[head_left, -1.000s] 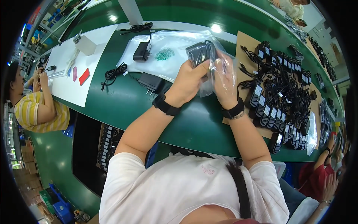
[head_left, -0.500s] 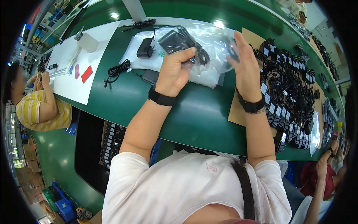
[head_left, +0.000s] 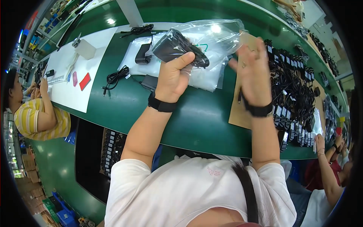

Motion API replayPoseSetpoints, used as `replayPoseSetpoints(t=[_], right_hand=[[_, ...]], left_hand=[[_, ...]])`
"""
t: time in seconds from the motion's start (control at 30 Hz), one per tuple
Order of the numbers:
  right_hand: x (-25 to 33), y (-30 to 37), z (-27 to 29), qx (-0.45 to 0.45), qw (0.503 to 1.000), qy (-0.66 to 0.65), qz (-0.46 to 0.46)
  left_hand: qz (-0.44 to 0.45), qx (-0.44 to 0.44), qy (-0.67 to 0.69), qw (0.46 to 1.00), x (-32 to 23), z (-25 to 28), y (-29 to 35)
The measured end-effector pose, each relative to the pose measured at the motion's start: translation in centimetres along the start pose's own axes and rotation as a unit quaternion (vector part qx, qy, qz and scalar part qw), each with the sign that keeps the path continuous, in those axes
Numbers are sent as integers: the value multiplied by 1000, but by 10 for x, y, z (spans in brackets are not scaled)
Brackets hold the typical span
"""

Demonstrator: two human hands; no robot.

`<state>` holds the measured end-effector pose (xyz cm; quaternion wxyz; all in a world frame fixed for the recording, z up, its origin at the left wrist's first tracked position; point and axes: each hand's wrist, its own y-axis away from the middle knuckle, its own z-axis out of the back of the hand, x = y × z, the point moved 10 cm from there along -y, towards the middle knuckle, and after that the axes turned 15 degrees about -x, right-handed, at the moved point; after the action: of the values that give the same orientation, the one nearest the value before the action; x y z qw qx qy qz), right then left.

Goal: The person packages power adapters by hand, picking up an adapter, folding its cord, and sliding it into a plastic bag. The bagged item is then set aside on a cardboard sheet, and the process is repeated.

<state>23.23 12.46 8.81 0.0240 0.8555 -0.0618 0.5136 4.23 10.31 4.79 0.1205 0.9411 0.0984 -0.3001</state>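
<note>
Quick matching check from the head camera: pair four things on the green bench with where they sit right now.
Things:
1. clear plastic bag
2. red card
3. coiled black cable
4. brown cardboard sheet

Places:
A. on the white sheet at far left
B. under the right hand
C. gripped by the left hand
D. on bare green surface, left of the left hand

Pairs: 1-C, 2-A, 3-D, 4-B
</note>
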Motion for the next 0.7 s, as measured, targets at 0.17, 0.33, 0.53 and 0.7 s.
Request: replayPoseSetpoints(t=[0.17, 0.33, 0.53, 0.7], right_hand=[[-52, 49, -55, 191, 964, -78, -167], [-23, 17, -26, 54, 989, 136, 21], [33, 45, -46, 92, 799, 380, 457], [-6, 18, -31, 108, 932, 307, 161]], left_hand=[[-25, 97, -60, 993, 16, -38, 34], [-101, 49, -198, 974, 3, -27, 18], [-127, 74, -267, 952, 0, -34, 22], [-217, 22, -343, 914, -1, -21, 22]])
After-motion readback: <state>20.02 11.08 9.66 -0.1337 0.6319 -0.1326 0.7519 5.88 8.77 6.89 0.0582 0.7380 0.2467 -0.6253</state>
